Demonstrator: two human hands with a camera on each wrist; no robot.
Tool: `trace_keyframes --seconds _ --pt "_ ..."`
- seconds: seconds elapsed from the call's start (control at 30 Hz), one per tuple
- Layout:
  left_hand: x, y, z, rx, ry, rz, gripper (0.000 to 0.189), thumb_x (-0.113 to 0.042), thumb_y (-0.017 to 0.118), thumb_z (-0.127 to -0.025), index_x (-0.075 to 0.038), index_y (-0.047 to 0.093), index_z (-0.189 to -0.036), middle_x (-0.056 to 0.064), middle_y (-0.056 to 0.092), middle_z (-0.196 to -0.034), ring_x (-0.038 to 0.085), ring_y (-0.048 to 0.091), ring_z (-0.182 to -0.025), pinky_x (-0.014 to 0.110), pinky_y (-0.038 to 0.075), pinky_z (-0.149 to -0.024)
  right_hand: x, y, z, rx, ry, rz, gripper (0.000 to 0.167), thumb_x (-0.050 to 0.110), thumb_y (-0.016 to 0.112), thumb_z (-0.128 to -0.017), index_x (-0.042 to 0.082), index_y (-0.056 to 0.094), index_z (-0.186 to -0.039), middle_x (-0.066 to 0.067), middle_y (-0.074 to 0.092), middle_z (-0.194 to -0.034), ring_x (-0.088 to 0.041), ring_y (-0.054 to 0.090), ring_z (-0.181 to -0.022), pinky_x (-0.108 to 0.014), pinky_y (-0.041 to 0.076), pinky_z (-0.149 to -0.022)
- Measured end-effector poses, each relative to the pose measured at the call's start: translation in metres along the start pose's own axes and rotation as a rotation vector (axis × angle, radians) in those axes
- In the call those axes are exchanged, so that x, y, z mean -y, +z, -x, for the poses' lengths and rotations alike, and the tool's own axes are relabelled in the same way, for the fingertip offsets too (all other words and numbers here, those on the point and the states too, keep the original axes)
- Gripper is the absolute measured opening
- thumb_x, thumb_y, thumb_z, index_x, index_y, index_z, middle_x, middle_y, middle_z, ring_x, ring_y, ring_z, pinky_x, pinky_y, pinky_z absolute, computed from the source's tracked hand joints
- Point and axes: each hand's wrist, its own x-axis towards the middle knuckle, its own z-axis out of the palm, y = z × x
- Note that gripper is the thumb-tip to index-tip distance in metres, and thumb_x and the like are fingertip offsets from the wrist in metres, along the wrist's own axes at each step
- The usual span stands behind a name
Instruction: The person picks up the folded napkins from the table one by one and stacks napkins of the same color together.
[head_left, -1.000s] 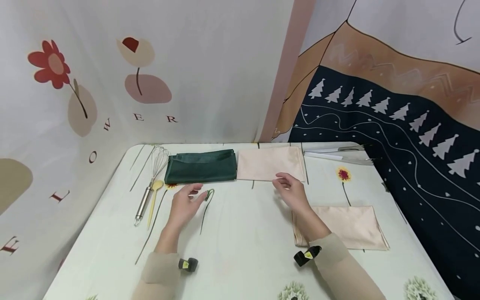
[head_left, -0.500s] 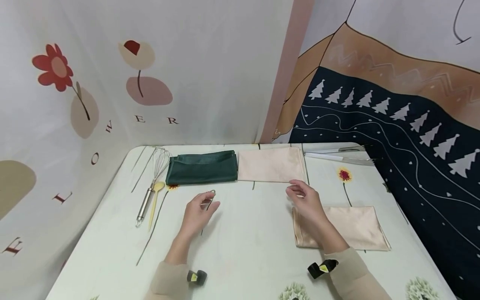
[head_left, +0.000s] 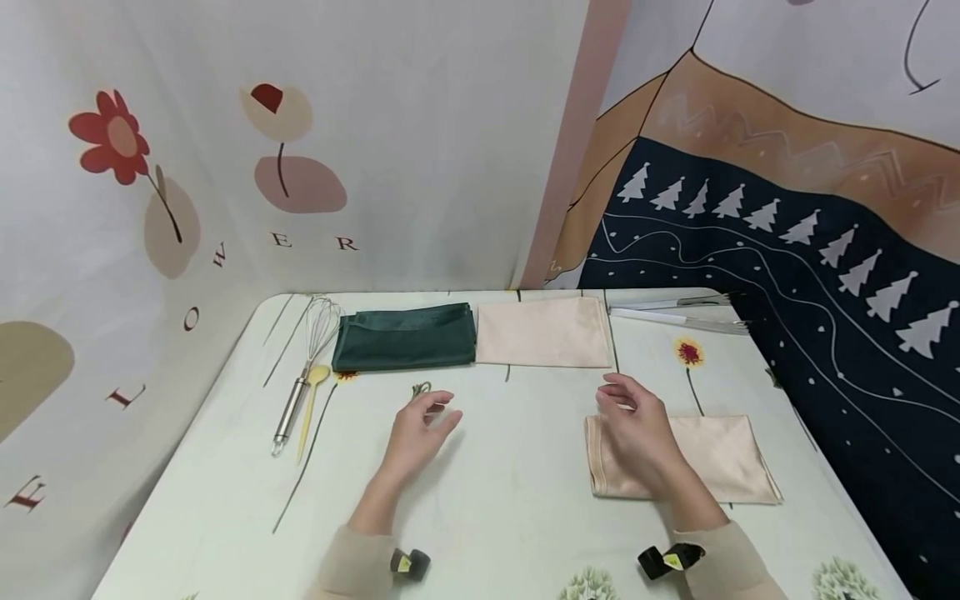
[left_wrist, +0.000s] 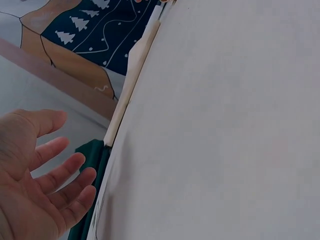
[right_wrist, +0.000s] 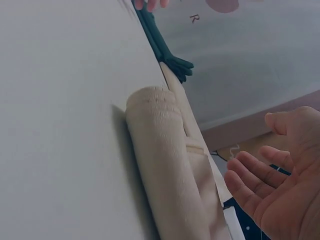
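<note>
My left hand (head_left: 417, 433) hovers over the table in front of a folded dark green cloth (head_left: 405, 337), fingers relaxed and nothing in them. In the left wrist view its fingers (left_wrist: 75, 192) are spread, the green cloth behind them. Over the left end of a folded peach cloth (head_left: 712, 458) at the right is my right hand (head_left: 637, 421), palm turned inward and holding nothing. The right wrist view shows the thick folded edge of that cloth (right_wrist: 157, 160) beside loosely bent fingers (right_wrist: 255, 172). A second folded peach cloth (head_left: 543, 333) lies against the green one.
A metal whisk (head_left: 300, 383) and a yellow spoon (head_left: 311, 408) lie side by side at the table's left. Two long white-handled utensils (head_left: 660, 317) lie at the back right. Printed fabric (head_left: 420, 150) hangs behind the table (head_left: 517, 467), whose white surface carries printed flowers.
Both hands have moved to the right and slightly toward the body. The right hand now overlaps more of the near peach cloth. The cloths and utensils stay put.
</note>
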Motion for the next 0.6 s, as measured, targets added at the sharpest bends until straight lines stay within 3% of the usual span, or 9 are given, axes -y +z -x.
trace_keyframes --seconds 0.13,0.4,0.6 --pt "-0.003 0.008 0.001 0.001 0.015 0.004 0.036 -0.018 0.076 -0.092 -0.003 0.068 -0.124 0.01 0.067 -0.122 0.027 0.064 -0.112 0.043 0.053 -0.098 -0.007 -0.008 0.005 -0.018 -0.037 0.035 0.049 0.031 0.06 -0.103 0.0 0.053 -0.141 -0.015 0.066 -0.124 -0.024 0.062 -0.115 -0.014 0.047 -0.091" --pt "-0.009 0.023 0.003 0.025 0.06 0.017 0.037 -0.018 0.075 -0.093 -0.003 0.067 -0.126 0.011 0.066 -0.122 0.027 0.064 -0.112 0.043 0.053 -0.099 -0.021 -0.028 0.013 -0.09 -0.058 0.1 0.045 0.026 0.062 -0.103 -0.002 0.056 -0.137 -0.019 0.068 -0.12 0.006 0.058 -0.101 -0.008 0.046 -0.085" --pt "-0.016 0.038 0.001 0.059 0.084 0.021 0.039 -0.02 0.074 -0.094 -0.004 0.066 -0.129 0.011 0.065 -0.125 0.028 0.063 -0.114 0.045 0.053 -0.098 -0.028 -0.043 0.019 -0.152 -0.055 0.135 0.044 0.025 0.063 -0.102 -0.003 0.057 -0.136 -0.02 0.068 -0.119 0.014 0.054 -0.097 -0.004 0.044 -0.084"
